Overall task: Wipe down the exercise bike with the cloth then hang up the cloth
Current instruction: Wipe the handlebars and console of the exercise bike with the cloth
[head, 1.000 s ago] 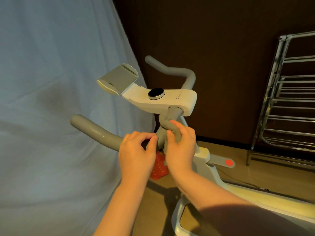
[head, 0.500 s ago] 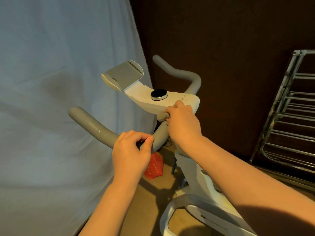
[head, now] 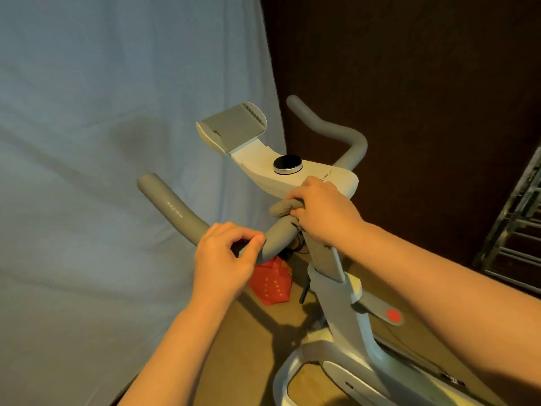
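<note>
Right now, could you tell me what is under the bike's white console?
The right hand grips a grey cloth against the handlebar stem there. The hand covers where stem meets console.

Look down at the floor (head: 257, 356). It is brown and runs from the blue sheet on your left to the dark wall at the back. The exercise bike (head: 345, 312) stands on it, with its white frame coming down near the bottom edge of your view. A small red bag (head: 270, 285) with yellow spots sits on the floor just behind the bike's post, close to the sheet. A metal rack (head: 518, 238) stands at the right edge by the wall.
</note>
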`<state>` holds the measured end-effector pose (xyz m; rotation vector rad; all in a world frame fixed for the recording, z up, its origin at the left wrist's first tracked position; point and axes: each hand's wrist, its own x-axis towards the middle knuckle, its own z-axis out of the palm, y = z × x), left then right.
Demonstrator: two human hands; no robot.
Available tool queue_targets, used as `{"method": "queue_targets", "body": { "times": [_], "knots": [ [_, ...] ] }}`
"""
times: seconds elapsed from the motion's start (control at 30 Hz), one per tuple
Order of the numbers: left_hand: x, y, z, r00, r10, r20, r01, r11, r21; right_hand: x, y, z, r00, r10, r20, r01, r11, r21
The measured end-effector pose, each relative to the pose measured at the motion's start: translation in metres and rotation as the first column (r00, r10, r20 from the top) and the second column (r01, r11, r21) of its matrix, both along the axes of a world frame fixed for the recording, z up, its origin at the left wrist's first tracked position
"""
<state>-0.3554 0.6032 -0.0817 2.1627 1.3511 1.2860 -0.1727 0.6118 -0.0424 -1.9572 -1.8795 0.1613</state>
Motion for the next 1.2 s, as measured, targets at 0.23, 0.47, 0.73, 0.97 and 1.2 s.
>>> {"method": "queue_targets", "body": {
  "times": [0.23, 0.47, 0.73, 0.97, 1.2],
  "knots": [
    [0.003, -0.003, 0.0, 1.0, 0.024, 0.013, -0.025, 1.0, 0.018, -0.013, 0.0, -0.008, 0.992, -0.122, 0.04, 0.12, 0.991, 0.055],
    [0.006, -0.004, 0.002, 0.999, 0.045, 0.02, -0.045, 0.999, 0.003, -0.021, -0.004, 0.001, 0.981, -0.192, -0.041, 0.194, 0.98, 0.05],
    [0.007, -0.003, 0.001, 0.998, 0.054, 0.022, -0.054, 0.999, 0.005, -0.018, -0.011, -0.008, 0.971, -0.17, -0.167, 0.186, 0.979, 0.084],
    [0.005, -0.002, 0.002, 0.999, 0.042, 0.01, -0.042, 0.999, -0.008, -0.009, -0.008, -0.011, 0.962, -0.104, -0.251, 0.14, 0.982, 0.13],
    [0.005, -0.003, 0.002, 0.999, 0.031, 0.02, -0.031, 1.0, 0.005, -0.017, -0.021, -0.023, 0.944, -0.032, -0.328, 0.126, 0.954, 0.271]
  ]
}}
